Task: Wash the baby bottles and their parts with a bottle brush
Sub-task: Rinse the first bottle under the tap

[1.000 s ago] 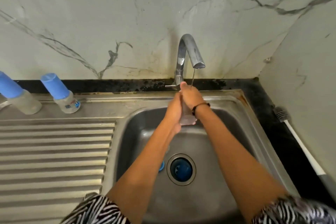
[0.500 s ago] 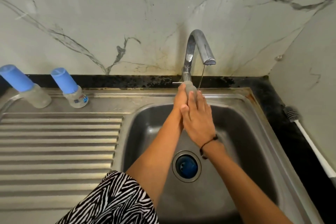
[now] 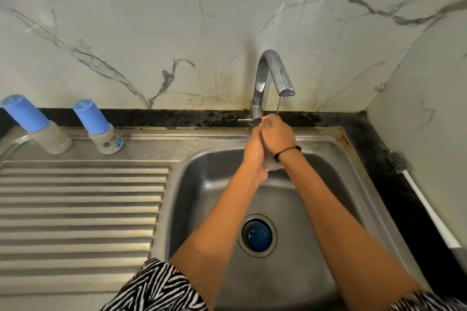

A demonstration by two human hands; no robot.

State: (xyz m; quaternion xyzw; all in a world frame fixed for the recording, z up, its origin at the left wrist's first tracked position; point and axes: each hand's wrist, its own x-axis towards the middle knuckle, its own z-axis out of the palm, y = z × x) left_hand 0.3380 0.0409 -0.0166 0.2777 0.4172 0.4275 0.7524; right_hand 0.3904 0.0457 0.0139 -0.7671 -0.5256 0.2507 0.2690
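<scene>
Under the tap's thin stream my left hand (image 3: 254, 149) and my right hand (image 3: 278, 134) are pressed together around a clear baby bottle (image 3: 274, 166). Only its pale lower end shows below my palms; the rest is hidden between them. Both hands curl round it above the back of the sink basin (image 3: 336, 199). Two more baby bottles with blue caps, one (image 3: 38, 126) and the other (image 3: 101, 127), stand on the steel ledge at the back left. The bottle brush (image 3: 399, 159), grey-headed with a white handle, lies on the black counter to the right, out of both hands.
The steel tap (image 3: 271, 76) rises just behind my hands, its lever pointing left. A ribbed drainboard (image 3: 80, 209) fills the left side. A blue part sits in the drain (image 3: 256, 235). Marble walls close the back and right.
My right hand has slid back up the bottle towards the tap and wrapped round it again, after stretching down along it half a second ago. The view shifted slightly.
</scene>
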